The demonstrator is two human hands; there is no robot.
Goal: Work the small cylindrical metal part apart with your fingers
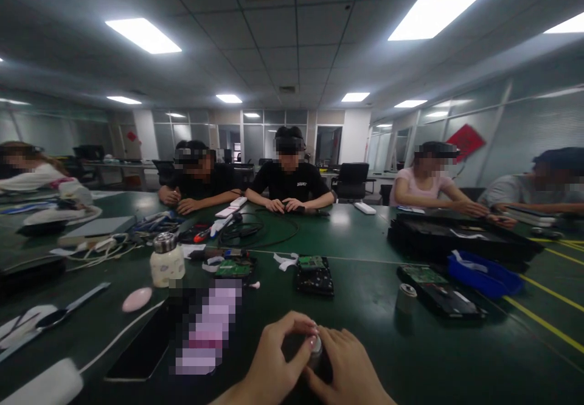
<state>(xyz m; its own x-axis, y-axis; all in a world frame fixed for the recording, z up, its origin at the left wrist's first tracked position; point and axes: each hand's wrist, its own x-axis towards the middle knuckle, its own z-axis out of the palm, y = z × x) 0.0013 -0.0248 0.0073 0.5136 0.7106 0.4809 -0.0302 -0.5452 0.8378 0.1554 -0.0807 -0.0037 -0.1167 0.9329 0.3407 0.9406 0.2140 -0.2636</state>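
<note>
Green bench (360, 283): spreading beneath ceiling lights (143, 35)
Left hand (274, 356): my grip—pinching the metal canister (316, 346)
Right hand (350, 362): my grip—clamping around its side

A green table (360, 277) stretches across an office, bearing a white bottle (166, 266) with a metal lid, a pink oval object (137, 300) and a dark phone (139, 345). At right, a metal can (406, 300) stands near a black device (449, 295), a blue tray (483, 276) and a large black tray (424, 241).
</note>
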